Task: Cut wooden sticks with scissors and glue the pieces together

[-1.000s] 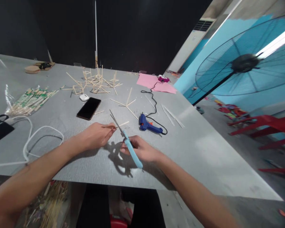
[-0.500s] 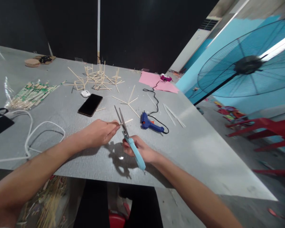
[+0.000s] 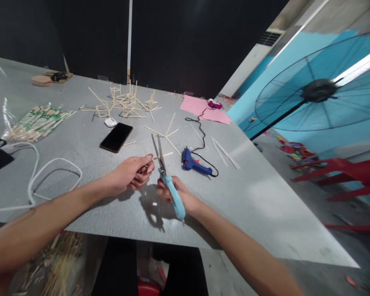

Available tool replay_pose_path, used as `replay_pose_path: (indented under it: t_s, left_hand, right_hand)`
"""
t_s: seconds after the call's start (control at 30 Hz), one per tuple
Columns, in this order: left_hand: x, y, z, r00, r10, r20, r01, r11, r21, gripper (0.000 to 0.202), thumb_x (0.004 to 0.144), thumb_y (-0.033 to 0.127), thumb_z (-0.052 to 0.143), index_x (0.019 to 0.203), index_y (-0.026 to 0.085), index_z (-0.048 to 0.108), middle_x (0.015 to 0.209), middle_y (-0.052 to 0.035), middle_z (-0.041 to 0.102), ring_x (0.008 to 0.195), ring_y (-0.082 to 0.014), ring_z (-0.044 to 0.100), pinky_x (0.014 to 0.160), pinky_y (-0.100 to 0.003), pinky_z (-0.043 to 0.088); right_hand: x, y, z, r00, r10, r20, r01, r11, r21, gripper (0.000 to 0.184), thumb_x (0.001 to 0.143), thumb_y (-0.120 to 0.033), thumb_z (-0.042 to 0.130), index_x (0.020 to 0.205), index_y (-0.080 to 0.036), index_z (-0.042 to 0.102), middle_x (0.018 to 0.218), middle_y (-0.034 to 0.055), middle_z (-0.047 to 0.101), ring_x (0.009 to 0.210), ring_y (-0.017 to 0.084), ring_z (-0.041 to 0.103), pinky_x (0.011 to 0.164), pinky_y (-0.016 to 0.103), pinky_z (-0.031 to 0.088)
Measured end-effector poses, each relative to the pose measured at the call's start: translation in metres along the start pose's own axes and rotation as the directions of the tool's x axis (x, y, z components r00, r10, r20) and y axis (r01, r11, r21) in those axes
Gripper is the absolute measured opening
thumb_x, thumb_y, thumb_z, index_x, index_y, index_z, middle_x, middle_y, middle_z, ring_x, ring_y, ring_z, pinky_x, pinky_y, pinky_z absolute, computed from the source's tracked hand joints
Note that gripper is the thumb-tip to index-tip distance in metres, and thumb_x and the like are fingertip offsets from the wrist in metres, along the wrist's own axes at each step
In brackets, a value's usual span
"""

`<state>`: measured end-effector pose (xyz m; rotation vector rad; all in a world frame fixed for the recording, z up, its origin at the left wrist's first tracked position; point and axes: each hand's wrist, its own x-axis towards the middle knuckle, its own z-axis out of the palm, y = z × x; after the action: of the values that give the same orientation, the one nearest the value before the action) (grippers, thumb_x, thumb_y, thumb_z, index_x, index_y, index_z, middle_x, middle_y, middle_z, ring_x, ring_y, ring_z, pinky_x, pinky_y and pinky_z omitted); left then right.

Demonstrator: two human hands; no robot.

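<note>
Spanning the foreground, a grey table (image 3: 280,205) serves as the workbench, with a large wire-caged fan (image 3: 319,90) standing beyond its right side. Toward the back, a cluster of joined stick frames (image 3: 131,100) marks the most advanced portion of the work, its pieces already fixed into angular, partly upright shapes. To the left, a clear packet (image 3: 41,123) holds a good supply of sticks, suggesting there is material for more. Nearer the middle lies a separate branched piece (image 3: 166,136), its sticks meeting at one joint; it sits apart from the cluster and appears not yet added to it. Below it, light-blue-handled scissors (image 3: 175,199) angle away from the worker, blades parted, gripped by the curled fingers of the right hand (image 3: 179,195). The left hand (image 3: 134,172) pinches one end of a stick between thumb and forefinger, other fingers folded in. A blue glue gun (image 3: 195,164) rests unheld to the right, near the branched piece. Smallest in play is that short stick (image 3: 168,155), which crosses at the blades and looks uncut, so this trim seems unfinished. How many more pieces remain to be cut or joined cannot be told.
</note>
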<state>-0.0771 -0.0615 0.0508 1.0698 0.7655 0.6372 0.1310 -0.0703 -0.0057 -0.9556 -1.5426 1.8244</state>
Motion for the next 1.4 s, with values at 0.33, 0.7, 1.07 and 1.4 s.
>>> replay_pose_path:
  t_s: [0.33,0.7,1.07,1.4]
  left_hand:
    - [-0.001,-0.005,0.001,0.99,0.141,-0.027,-0.136,0.981,0.136,0.044,0.106,0.04,0.044,0.067,0.023,0.034,0.052,0.0089,0.024,0.043,-0.0081,0.018,0.042,-0.022,0.018]
    - [-0.006,0.008,-0.006,0.958,0.277,0.078,-0.279,0.827,0.488,0.039,0.103,0.039,0.049,0.068,0.022,0.042,0.055,0.0069,0.032,0.048,-0.0097,0.025,0.046,-0.025,0.021]
    - [0.006,-0.01,-0.007,0.936,0.344,-0.073,-0.297,0.884,0.36,0.045,0.1,0.061,0.05,0.079,0.021,0.054,0.061,0.005,0.041,0.052,-0.0121,0.039,0.049,-0.025,0.034]
    - [0.016,-0.064,0.0,0.879,0.47,0.078,-0.435,0.727,0.531,0.131,0.055,0.046,0.1,0.16,0.031,0.024,0.163,-0.02,0.036,0.153,-0.0439,0.037,0.122,-0.067,0.037]
  right_hand:
    - [-0.004,-0.002,0.003,0.999,-0.004,0.045,0.005,0.999,-0.033,0.064,0.079,-0.061,0.083,0.064,-0.024,0.033,0.06,-0.0087,0.028,0.054,0.009,0.025,0.052,0.028,0.019]
    - [-0.009,-0.001,-0.002,0.99,-0.037,0.139,0.035,0.999,0.017,0.063,0.079,-0.057,0.085,0.066,-0.024,0.032,0.064,-0.0085,0.026,0.057,0.009,0.021,0.052,0.028,0.018]
    - [-0.005,0.004,0.002,0.997,-0.077,0.013,0.077,0.996,0.044,0.047,0.078,-0.041,0.08,0.067,-0.023,0.039,0.061,-0.0079,0.034,0.055,0.009,0.028,0.052,0.027,0.025]
    - [0.032,0.008,0.018,0.887,-0.437,-0.15,0.408,0.893,-0.192,0.034,0.075,-0.038,0.075,0.065,-0.022,0.047,0.06,-0.0053,0.045,0.058,0.012,0.043,0.058,0.029,0.041]
